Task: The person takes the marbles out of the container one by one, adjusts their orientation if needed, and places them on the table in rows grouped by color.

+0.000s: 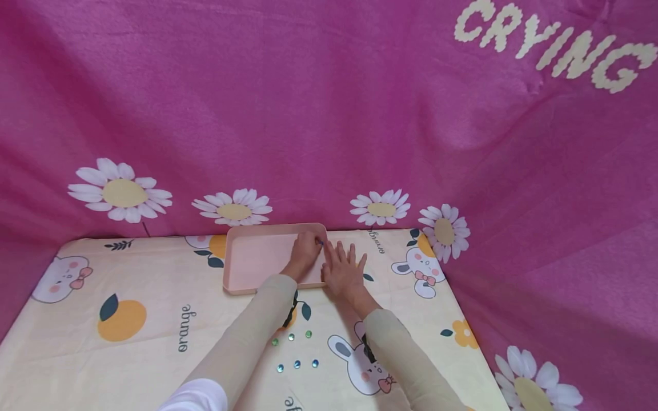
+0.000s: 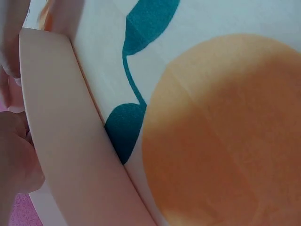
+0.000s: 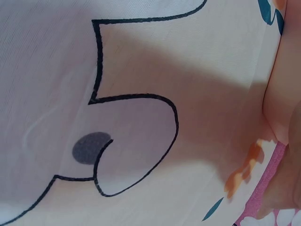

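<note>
A shallow pink tray [image 1: 252,257] lies at the back of the table. Over its right part is my left hand [image 1: 304,251], fingers curled, pinching a small blue piece [image 1: 320,242] that looks like a glass gem; the fingers hide most of it. My right hand [image 1: 344,274] spreads its fingers at the tray's right edge, fingertips near the blue piece. Closer to me on the cloth lie a row of green gems [image 1: 291,337] and a row of blue gems [image 1: 297,364]. In the left wrist view, the tray wall [image 2: 70,117] partly covers my left hand [image 2: 19,155].
A cream tablecloth [image 1: 154,365] printed with oranges and rabbits covers the table. Behind and at the sides hangs a magenta curtain [image 1: 308,114] with daisies, close to the tray's far edge. My forearms pass on both sides of the gems.
</note>
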The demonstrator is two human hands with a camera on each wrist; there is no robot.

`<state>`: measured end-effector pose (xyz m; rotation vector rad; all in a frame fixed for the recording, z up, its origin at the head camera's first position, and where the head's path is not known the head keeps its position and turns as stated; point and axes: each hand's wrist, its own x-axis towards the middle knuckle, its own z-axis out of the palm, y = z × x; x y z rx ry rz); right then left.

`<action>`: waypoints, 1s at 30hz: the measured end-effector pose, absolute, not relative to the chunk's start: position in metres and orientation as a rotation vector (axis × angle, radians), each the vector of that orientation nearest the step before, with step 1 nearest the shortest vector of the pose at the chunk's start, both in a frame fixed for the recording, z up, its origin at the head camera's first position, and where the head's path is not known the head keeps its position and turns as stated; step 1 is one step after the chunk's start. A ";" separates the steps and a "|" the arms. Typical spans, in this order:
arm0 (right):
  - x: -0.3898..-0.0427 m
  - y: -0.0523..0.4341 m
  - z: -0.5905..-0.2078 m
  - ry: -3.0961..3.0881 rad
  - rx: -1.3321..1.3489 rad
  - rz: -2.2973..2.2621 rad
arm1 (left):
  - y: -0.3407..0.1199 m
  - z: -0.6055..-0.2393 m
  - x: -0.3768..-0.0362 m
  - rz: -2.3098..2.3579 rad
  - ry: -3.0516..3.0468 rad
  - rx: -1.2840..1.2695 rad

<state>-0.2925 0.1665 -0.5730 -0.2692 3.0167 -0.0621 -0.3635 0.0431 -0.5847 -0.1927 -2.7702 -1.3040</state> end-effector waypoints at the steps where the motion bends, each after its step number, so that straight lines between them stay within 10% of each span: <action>1: -0.293 0.166 -0.573 3.014 -0.277 -0.067 | 0.042 -0.585 -0.363 -1.283 -2.776 -0.198; 30: -0.295 0.166 -0.579 3.038 -0.265 -0.078 | -0.038 -0.556 -0.304 -1.527 -2.606 -0.415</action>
